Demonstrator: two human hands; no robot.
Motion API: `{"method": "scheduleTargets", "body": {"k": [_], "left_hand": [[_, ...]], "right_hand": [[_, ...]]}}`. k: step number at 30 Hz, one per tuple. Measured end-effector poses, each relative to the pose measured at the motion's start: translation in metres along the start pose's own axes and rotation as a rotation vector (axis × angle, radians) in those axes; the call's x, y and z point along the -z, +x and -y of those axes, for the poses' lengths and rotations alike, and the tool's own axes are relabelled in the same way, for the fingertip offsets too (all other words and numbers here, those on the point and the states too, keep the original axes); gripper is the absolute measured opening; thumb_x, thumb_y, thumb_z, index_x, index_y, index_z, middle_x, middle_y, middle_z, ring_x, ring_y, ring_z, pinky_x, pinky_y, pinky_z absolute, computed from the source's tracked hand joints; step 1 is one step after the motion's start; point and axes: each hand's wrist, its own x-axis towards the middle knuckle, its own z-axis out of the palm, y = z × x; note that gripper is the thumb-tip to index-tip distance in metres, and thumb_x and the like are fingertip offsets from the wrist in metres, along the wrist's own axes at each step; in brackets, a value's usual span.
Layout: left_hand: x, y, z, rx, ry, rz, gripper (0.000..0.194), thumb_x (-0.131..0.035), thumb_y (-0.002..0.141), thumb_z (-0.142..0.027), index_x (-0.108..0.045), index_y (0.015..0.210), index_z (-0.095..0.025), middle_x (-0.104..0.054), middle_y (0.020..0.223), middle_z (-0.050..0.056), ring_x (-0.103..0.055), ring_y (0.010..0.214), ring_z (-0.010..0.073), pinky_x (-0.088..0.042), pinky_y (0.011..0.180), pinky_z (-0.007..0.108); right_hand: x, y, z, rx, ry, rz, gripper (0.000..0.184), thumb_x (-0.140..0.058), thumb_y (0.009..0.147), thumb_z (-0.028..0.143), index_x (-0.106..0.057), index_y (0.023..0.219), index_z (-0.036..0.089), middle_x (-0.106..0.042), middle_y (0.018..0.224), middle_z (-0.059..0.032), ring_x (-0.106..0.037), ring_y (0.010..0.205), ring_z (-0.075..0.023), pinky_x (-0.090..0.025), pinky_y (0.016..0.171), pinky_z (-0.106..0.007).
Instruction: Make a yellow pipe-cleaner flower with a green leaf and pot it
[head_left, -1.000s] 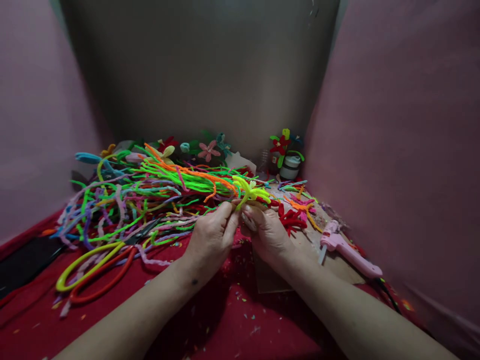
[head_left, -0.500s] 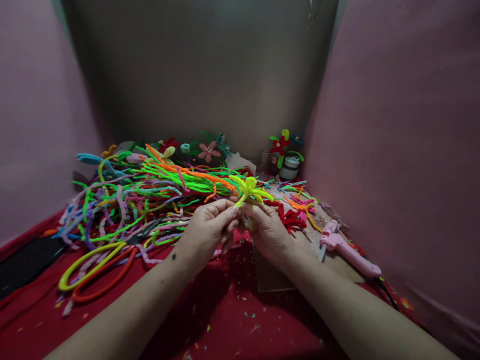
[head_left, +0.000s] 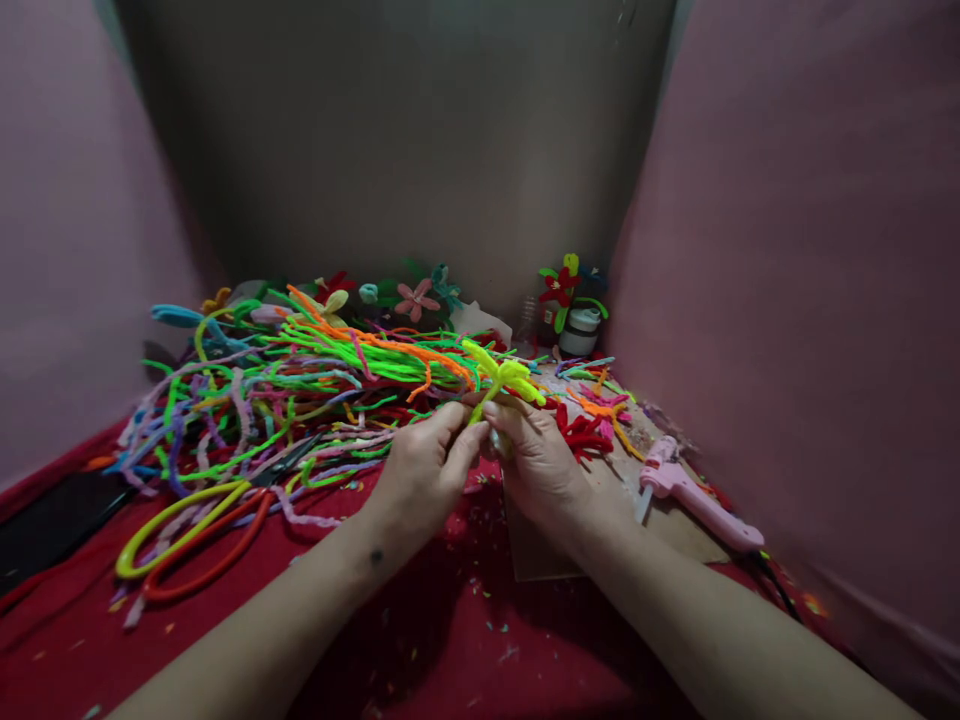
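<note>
My left hand and my right hand meet at the middle of the red cloth. Both pinch the stem of a small yellow-green pipe-cleaner flower, whose looped petals stick up above my fingertips. The fingers of both hands are closed round it. A big tangle of loose coloured pipe cleaners lies just behind and left of my left hand.
A pink glue gun lies on a cardboard sheet at the right, beside red pipe-cleaner scraps. Scissors with yellow and orange handles lie at the left. Finished flowers and a small jar stand at the back. Pink walls close both sides.
My hands have stayed together on the flower; the left hand's fingers shifted slightly on the stem and the flower turned a little. Nothing else moved.
</note>
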Motion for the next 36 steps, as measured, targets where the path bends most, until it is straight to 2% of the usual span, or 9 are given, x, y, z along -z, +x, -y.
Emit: {"method": "scheduleTargets", "body": {"k": [3, 5, 10, 18, 22, 26, 29, 32, 36], "left_hand": [[-0.002, -0.001, 0.007, -0.195, 0.317, -0.116, 0.016, -0.049, 0.081, -0.023, -0.051, 0.066, -0.019, -0.047, 0.056, -0.002, -0.043, 0.049, 0.0103, -0.031, 0.05, 0.023], [-0.001, -0.001, 0.009, -0.197, 0.344, -0.097, 0.018, -0.046, 0.083, -0.024, -0.051, 0.066, -0.019, -0.049, 0.056, -0.002, -0.043, 0.049, 0.0104, -0.031, 0.05, 0.023], [0.003, 0.0, 0.002, -0.002, 0.022, 0.042, 0.028, -0.04, 0.088, -0.031, -0.048, 0.064, -0.019, -0.044, 0.048, -0.005, -0.04, 0.04, 0.0075, -0.032, 0.045, 0.02], [0.006, 0.003, -0.005, 0.233, -0.422, 0.189, 0.028, -0.047, 0.087, -0.036, -0.049, 0.066, -0.017, -0.045, 0.045, -0.007, -0.037, 0.03, 0.0052, -0.03, 0.032, 0.017], [0.007, 0.001, -0.009, 0.329, -0.765, 0.246, 0.017, -0.048, 0.086, -0.029, -0.054, 0.075, -0.017, -0.04, 0.043, -0.009, -0.024, 0.029, 0.004, -0.035, 0.028, 0.017], [0.007, -0.001, -0.01, 0.365, -0.985, 0.283, 0.019, -0.045, 0.087, -0.021, -0.053, 0.071, -0.015, -0.036, 0.042, -0.01, -0.016, 0.028, 0.0023, -0.033, 0.026, 0.014], [0.006, 0.0, -0.005, 0.36, -1.07, 0.322, 0.021, -0.042, 0.088, -0.018, -0.054, 0.071, -0.014, -0.033, 0.041, -0.01, -0.012, 0.028, 0.0017, -0.029, 0.025, 0.012], [0.005, 0.001, 0.001, 0.34, -1.085, 0.362, 0.017, -0.042, 0.088, -0.018, -0.055, 0.076, -0.015, -0.035, 0.042, -0.01, -0.013, 0.028, 0.002, -0.029, 0.025, 0.013], [0.01, 0.002, 0.001, 0.295, -0.887, 0.387, 0.016, -0.048, 0.087, -0.026, -0.054, 0.077, -0.016, -0.041, 0.045, -0.008, -0.022, 0.03, 0.0024, -0.034, 0.03, 0.015]], "right_hand": [[0.003, 0.001, -0.003, 0.009, -0.025, -0.001, 0.016, -0.069, 0.067, 0.025, -0.071, 0.082, 0.02, -0.061, 0.069, 0.0014, -0.04, 0.056, -0.009, -0.031, 0.051, -0.022], [0.004, 0.001, -0.004, 0.005, -0.046, 0.009, 0.015, -0.069, 0.068, 0.026, -0.071, 0.083, 0.021, -0.06, 0.066, 0.0015, -0.042, 0.058, -0.0098, -0.032, 0.051, -0.022], [0.004, 0.002, -0.002, -0.032, -0.083, 0.084, 0.02, -0.068, 0.072, 0.035, -0.071, 0.086, 0.021, -0.054, 0.06, 0.002, -0.042, 0.054, -0.0097, -0.032, 0.049, -0.022], [0.006, 0.003, 0.001, -0.063, -0.06, 0.132, 0.022, -0.064, 0.073, 0.029, -0.07, 0.093, 0.02, -0.055, 0.063, 0.0018, -0.043, 0.051, -0.0092, -0.037, 0.051, -0.024], [0.004, 0.003, 0.005, -0.146, 0.031, 0.192, 0.02, -0.066, 0.072, 0.031, -0.069, 0.089, 0.021, -0.053, 0.06, 0.0035, -0.043, 0.049, -0.0082, -0.035, 0.048, -0.022], [0.004, 0.004, 0.005, -0.149, 0.075, 0.184, 0.026, -0.072, 0.068, 0.033, -0.068, 0.089, 0.02, -0.054, 0.06, 0.0038, -0.046, 0.051, -0.0078, -0.035, 0.048, -0.02], [0.005, 0.004, 0.004, -0.146, 0.108, 0.183, 0.028, -0.074, 0.066, 0.032, -0.068, 0.089, 0.018, -0.056, 0.06, 0.0032, -0.046, 0.053, -0.0076, -0.035, 0.048, -0.019], [0.005, 0.003, 0.003, -0.136, 0.108, 0.161, 0.019, -0.075, 0.065, 0.029, -0.069, 0.079, 0.018, -0.057, 0.06, 0.0026, -0.046, 0.054, -0.008, -0.037, 0.05, -0.02], [0.006, 0.004, 0.002, -0.12, 0.074, 0.182, 0.014, -0.07, 0.069, 0.028, -0.069, 0.08, 0.019, -0.055, 0.062, 0.0024, -0.042, 0.052, -0.0083, -0.034, 0.05, -0.022]]}}
